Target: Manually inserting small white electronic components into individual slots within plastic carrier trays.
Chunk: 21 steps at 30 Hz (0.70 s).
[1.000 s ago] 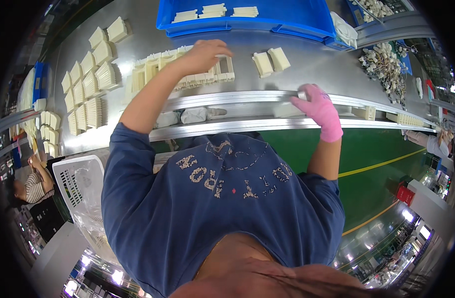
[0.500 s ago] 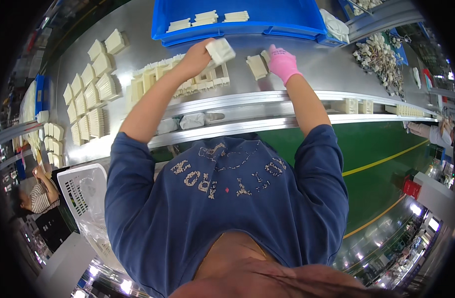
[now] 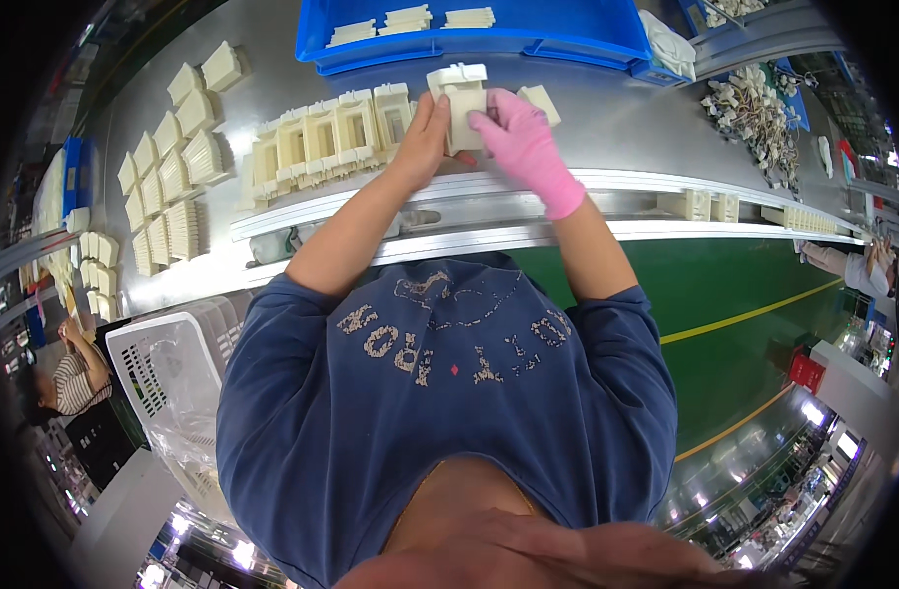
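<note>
Cream part (image 3: 461, 103) stands upright between both hands, left hand (image 3: 425, 137) and gloved right hand (image 3: 518, 137) pinching its sides.

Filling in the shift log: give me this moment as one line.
left hand: bare, holding cream plastic part | right hand: pink glove, holding same part | behind: blue bin

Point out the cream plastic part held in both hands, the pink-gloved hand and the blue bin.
cream plastic part (image 3: 461, 98), head view, upper front face between the hands
pink-gloved right hand (image 3: 516, 142), head view, back of hand
blue bin (image 3: 489, 39), head view, front wall
</note>
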Tool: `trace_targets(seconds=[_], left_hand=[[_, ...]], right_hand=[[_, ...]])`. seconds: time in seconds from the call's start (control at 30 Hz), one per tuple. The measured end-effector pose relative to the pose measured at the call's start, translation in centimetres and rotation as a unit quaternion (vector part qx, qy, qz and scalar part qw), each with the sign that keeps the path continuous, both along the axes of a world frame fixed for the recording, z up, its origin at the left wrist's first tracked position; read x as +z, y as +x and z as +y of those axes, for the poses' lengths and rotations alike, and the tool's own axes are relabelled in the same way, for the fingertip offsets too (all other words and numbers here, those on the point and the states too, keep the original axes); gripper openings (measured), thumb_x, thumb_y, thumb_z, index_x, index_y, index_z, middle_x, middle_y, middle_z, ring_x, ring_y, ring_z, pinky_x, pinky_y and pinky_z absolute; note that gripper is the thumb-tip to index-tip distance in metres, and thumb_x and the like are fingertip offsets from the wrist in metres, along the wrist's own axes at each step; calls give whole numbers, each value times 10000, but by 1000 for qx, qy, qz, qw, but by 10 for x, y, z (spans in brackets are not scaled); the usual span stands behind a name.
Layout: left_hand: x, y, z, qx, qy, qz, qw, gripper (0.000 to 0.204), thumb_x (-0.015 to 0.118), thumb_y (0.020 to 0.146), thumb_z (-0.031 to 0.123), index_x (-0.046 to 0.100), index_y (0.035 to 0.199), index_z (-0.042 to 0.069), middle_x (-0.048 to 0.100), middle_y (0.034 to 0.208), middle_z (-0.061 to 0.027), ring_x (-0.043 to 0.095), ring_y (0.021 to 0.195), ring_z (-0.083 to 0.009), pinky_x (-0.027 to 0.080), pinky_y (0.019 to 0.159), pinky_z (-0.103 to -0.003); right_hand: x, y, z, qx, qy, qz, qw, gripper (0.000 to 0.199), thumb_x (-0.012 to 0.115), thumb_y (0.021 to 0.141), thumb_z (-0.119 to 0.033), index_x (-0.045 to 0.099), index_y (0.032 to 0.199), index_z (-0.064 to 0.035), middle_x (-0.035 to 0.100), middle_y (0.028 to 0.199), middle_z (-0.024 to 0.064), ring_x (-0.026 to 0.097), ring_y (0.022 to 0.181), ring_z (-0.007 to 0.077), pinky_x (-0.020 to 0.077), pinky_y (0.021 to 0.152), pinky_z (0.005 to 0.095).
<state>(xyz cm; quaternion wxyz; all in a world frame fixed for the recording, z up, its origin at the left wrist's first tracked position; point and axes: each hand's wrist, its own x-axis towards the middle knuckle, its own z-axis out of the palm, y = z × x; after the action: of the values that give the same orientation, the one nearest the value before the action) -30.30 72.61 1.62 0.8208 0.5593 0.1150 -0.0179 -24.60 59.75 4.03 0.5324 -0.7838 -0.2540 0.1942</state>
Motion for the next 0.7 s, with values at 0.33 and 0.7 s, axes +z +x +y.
trace_targets(seconds=[0.33,0.7], left_hand=[[12,-5,1,18,94,-69,993,355,258,941,336,332,1179,83,474,1074,-76,491,973,-136,444,799,-277],[0,-4,6,-38,-43,5,998,412,502,857,323,376,1139,52,507,1055,-112,548,926,-177,513,574,-280]], right_hand=[[-2,-19,5,-64,43,-244,967,403,589,762,-116,416,1118,-38,518,642,52,499,505,160,420,506,274],[30,-12,-12,105,49,103,988,458,575,747,-129,432,1173,-39,566,799,83,555,700,178,449,612,290]])
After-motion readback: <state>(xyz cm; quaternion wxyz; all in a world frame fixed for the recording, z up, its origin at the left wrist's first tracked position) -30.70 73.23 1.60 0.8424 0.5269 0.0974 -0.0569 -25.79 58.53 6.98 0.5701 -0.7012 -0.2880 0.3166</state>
